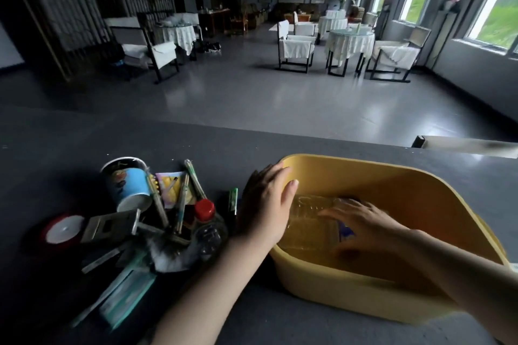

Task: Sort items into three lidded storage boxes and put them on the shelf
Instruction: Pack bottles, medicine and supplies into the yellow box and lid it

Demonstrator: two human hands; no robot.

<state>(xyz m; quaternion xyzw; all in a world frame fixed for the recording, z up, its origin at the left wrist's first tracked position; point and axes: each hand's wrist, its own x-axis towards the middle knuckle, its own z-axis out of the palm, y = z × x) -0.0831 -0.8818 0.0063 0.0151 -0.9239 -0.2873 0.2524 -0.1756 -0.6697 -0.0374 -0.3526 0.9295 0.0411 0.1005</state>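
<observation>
Scene: I watch two hands work over one yellow box (pixel 392 204) on the dark table (pixel 70 137), its lid not in view.
Left hand (pixel 269 204): draped flat on the box's near-left rim, fingers spread loosely, steadying it and gripping nothing else.
Right hand (pixel 364 221): down inside the box, fingers splayed over a clear bottle (pixel 308 218); whether it has closed on the bottle or only rests there, I cannot tell.
Task items: the bottle lies on the box floor; the rest sit heaped on the table just left of the box.
Risk, box: I judge a hard push from inside could slide it if the left hand eases off.
Risk, heap: the left forearm passes close to the red-capped bottle (pixel 207 221); a careless swing could scatter the pile.
Risk, cup (pixel 130 185): it lies tilted on the heap and could roll.
Count: one box seen of three, no shelf in view; two bottles; one cup; one tape roll (pixel 63 230); several pens, too tangled to number.
</observation>
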